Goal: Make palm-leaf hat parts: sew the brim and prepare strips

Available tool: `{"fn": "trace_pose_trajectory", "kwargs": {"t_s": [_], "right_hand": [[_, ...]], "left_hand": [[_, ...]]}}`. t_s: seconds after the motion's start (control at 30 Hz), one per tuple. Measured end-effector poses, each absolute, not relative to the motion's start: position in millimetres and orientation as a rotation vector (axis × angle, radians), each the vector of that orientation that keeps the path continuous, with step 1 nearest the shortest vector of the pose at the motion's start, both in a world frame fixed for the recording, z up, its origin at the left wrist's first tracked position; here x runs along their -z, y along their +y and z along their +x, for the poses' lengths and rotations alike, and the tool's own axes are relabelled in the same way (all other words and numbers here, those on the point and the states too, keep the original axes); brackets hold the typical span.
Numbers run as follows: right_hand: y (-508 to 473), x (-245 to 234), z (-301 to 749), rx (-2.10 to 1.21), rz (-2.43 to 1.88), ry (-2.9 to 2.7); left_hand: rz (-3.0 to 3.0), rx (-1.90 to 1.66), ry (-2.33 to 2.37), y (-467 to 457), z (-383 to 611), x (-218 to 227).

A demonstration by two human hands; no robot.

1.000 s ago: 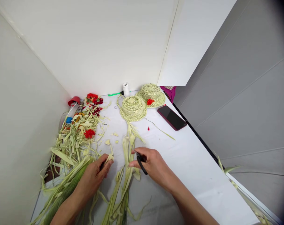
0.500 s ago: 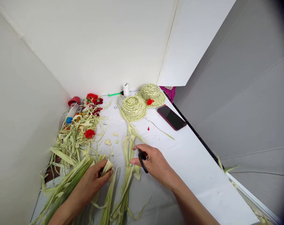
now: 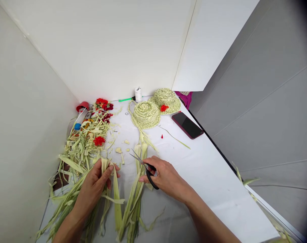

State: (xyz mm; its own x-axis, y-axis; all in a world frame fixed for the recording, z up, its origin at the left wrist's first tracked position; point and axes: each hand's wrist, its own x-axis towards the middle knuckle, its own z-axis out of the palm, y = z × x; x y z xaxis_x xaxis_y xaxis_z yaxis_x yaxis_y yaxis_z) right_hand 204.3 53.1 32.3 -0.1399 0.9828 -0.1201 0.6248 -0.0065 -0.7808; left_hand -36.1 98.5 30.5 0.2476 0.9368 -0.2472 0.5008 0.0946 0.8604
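Pale-green husk (image 3: 105,164) is pinched by left fingers (image 3: 107,174); right fingers (image 3: 151,161) hold parted scissors (image 3: 143,163); a careless squeeze could cut strips (image 3: 137,184) beneath.

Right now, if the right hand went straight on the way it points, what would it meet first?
The right hand would probably meet the pale husk strips just ahead of its fingers; the scissors it holds overlap them in the picture. Depth is unclear, so it might pass above.
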Motion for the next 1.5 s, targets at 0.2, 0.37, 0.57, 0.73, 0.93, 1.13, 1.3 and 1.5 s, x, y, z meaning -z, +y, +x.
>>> {"fn": "trace_pose_trajectory", "kwargs": {"t_s": [0.2, 0.37, 0.57, 0.73, 0.93, 1.13, 1.3, 1.5], "right_hand": [[53.6, -29.7, 205.1, -0.979, -1.653, -1.803], [53.2, -28.4, 204.4, -0.967, -1.636, -1.774], [54.1, -34.7, 206.1, -0.964, -1.628, -1.717], [55.2, -33.3, 212.2, -0.954, -1.594, -1.53], [56.1, -27.5, 214.9, -0.95, -1.573, -1.353], [55.2, -34.5, 217.1, -0.885, -1.718, -1.528], [54.5, -35.9, 217.2, -0.781, -1.869, -1.795], [53.2, -31.2, 213.8, -0.8, -1.815, -1.9]], "left_hand": [[2.071, -0.669, 1.487, 96.8, -50.3, -23.6], [2.275, -0.335, 1.061, 77.5, -50.6, -47.8], [2.302, 0.145, 0.927, 62.4, -54.3, -28.0], [2.276, 0.198, 1.233, 73.3, -66.9, -27.2], [2.204, -0.021, 1.351, 105.7, -9.5, -42.5], [2.102, -0.232, 1.441, 133.9, 33.1, -16.8], [1.826, -0.428, 1.2, 126.8, 10.6, -22.0], [1.546, -0.365, 1.021, 109.9, -13.1, -27.2]]}}
